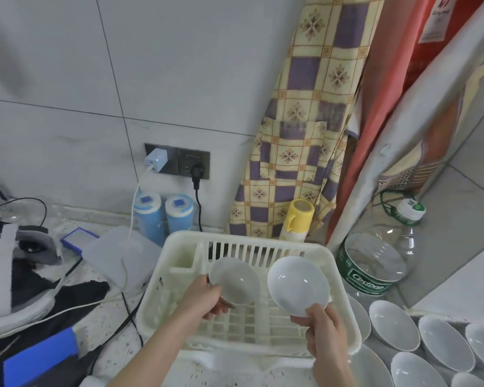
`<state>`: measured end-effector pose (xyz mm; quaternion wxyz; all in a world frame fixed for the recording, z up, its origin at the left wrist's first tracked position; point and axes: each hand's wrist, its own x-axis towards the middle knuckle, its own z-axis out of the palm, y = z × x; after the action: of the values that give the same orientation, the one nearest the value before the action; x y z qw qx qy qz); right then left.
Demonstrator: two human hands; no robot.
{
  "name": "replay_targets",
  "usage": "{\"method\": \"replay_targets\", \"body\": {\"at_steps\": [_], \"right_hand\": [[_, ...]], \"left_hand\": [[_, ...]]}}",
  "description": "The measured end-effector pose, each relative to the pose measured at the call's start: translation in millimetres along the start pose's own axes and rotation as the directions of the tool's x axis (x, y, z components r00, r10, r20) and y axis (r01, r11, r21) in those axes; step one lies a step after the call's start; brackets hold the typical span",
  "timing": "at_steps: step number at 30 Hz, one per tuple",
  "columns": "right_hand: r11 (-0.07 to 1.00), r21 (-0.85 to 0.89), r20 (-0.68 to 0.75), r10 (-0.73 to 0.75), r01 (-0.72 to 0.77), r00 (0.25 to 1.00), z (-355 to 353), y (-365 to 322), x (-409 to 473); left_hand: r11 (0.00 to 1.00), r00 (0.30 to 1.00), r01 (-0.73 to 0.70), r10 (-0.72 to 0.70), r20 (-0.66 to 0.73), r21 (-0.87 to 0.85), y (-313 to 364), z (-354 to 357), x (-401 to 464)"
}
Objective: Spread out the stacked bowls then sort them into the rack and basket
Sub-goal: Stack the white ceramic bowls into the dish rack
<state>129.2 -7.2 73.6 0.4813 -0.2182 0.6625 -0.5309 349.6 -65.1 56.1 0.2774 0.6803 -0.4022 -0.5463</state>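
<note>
A cream plastic dish rack [344,277] stands on the counter in front of me. Over its middle my left hand [204,298] grips a small white bowl [236,280] by its near rim, tilted on edge. My right hand [323,328] holds a second white bowl [298,284] by its lower rim, also tilted, above the rack's right half. The two bowls are side by side and apart. Several more white bowls [393,325] lie spread out to the right of the rack. No basket is in view.
A large clear water bottle [375,263] stands right behind the rack's right corner, a yellow-capped bottle [298,219] behind the rack. Two blue canisters [164,216], cables and a wall socket [176,162] sit at the back left. Dark cloth and a headset [20,252] lie at left.
</note>
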Motion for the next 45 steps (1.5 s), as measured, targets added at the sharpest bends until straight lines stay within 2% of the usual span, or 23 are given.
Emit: {"method": "replay_targets", "body": {"at_steps": [8, 10, 12, 14, 17, 22, 27, 34, 39, 45], "right_hand": [[0.994, -0.091, 0.048, 0.067, -0.062, 0.997, 19, 11, 16], [0.991, -0.098, 0.04, 0.094, -0.089, 0.995, 20, 11, 17], [0.984, -0.181, 0.072, 0.02, -0.006, 0.997, 44, -4, 46], [0.975, -0.213, 0.054, 0.073, -0.06, 0.996, 45, -5, 53], [0.966, -0.255, 0.11, 0.074, -0.044, 0.991, 49, 3, 50], [0.948, -0.314, 0.186, 0.118, -0.054, 0.975, 66, 10, 61], [0.925, -0.38, 0.267, 0.127, -0.017, 0.955, 83, 18, 67], [0.88, -0.468, 0.415, 0.132, 0.086, 0.9, 105, 22, 69], [0.839, -0.523, 0.452, 0.128, 0.146, 0.883, 118, 24, 73], [0.786, -0.607, 0.396, 0.171, 0.118, 0.902, 123, 31, 78]], "left_hand": [[0.979, 0.989, 0.142, -0.147, -0.025, -0.147, -14, 21, 34], [0.978, 0.99, 0.129, -0.138, -0.04, -0.166, -12, 24, 34], [0.932, 0.977, 0.196, -0.211, -0.017, -0.305, -18, 23, 65], [0.936, 0.98, 0.184, -0.199, -0.023, -0.299, -18, 24, 63], [0.932, 0.975, 0.208, -0.223, -0.016, -0.298, -25, 21, 63], [0.896, 0.96, 0.279, -0.266, 0.085, -0.345, -23, 19, 59], [0.825, 0.937, 0.35, -0.301, 0.178, -0.443, -23, 14, 55], [0.668, 0.931, 0.35, -0.326, 0.164, -0.657, -23, 6, 44], [0.708, 0.956, 0.259, -0.283, 0.071, -0.656, -24, 4, 36], [0.753, 0.946, 0.266, -0.322, 0.015, -0.602, -28, 11, 38]]}}
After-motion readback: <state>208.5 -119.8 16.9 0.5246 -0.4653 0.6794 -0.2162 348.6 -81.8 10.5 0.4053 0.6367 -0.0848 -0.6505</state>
